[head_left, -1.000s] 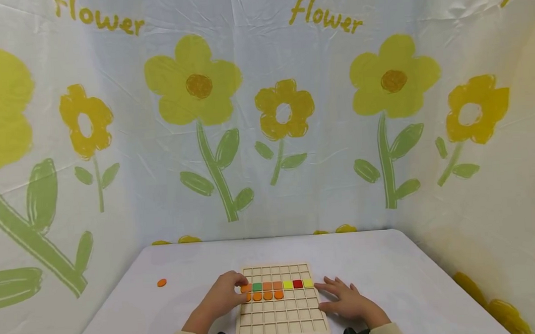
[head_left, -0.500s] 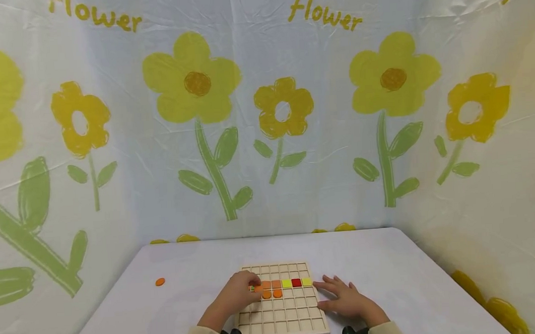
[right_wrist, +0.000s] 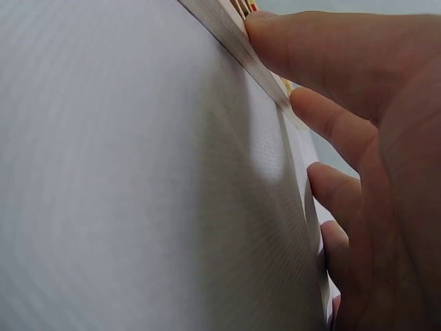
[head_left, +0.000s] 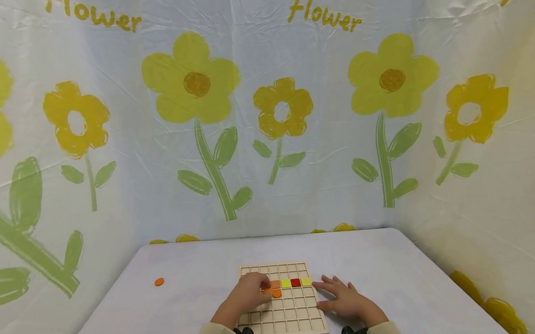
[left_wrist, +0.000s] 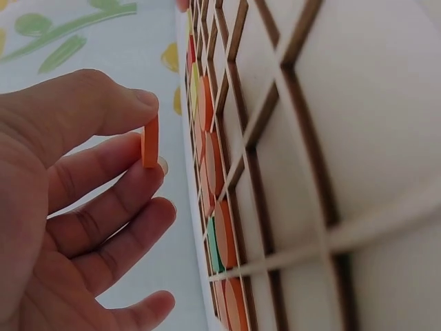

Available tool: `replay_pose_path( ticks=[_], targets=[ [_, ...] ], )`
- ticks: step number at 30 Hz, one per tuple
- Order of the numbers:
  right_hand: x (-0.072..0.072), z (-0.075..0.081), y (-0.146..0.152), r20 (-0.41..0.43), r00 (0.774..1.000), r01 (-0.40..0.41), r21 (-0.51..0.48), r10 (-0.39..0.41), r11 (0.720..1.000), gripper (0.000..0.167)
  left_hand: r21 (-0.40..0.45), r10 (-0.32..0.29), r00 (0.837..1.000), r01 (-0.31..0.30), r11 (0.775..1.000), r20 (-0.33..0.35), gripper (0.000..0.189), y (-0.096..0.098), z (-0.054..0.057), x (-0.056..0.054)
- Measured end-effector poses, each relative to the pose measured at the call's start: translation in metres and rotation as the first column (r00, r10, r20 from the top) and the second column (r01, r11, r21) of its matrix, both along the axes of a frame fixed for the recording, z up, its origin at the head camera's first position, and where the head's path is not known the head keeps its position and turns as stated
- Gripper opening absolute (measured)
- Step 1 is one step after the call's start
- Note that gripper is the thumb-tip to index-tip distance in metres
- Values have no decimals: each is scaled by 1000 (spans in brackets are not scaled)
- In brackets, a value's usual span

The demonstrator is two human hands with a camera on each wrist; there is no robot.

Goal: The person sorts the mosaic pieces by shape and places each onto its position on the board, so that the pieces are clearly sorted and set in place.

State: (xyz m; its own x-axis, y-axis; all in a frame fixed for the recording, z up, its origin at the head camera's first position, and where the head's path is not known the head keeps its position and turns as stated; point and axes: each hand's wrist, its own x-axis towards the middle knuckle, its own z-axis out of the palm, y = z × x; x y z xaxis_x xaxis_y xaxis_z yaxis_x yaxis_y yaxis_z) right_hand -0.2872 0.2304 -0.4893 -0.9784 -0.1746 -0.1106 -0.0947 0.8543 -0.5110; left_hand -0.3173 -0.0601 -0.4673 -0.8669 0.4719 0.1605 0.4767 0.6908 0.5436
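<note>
My left hand (head_left: 248, 293) is over the upper left of a wooden grid board (head_left: 282, 329). Between thumb and fingertips it pinches an orange disc (left_wrist: 150, 143), seen edge-on and apart from the board in the left wrist view. Several orange discs (left_wrist: 224, 231) lie in a row of cells, beside a row of coloured squares. Of those squares, an orange one (head_left: 275, 284), a yellow one (head_left: 285, 283), a red one (head_left: 295, 282) and another yellow one (head_left: 306, 282) show past my left hand. With fingers spread, my right hand (head_left: 345, 299) touches the board's right edge.
A lone orange disc (head_left: 159, 282) lies on the white table (head_left: 186, 262), left of the board. Behind and at the sides hangs a cloth (head_left: 269, 207) printed with yellow flowers.
My left hand has moved right across the board with the orange disc, now covering the left squares and discs. My right hand stays at the board's edge.
</note>
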Motion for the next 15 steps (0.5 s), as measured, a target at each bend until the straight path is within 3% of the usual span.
replay_pose_path(
  ticks=[7,15],
  targets=[
    [-1,3,-1,29,1000,4,20,-4,1000,65,-33,-29,999,28,999,-42,17,8,-1,-4],
    [-1,11,-2,60,998,-40,45,37,998,63,-75,-54,993,46,996,-104,12,17,2,-1]
  ],
)
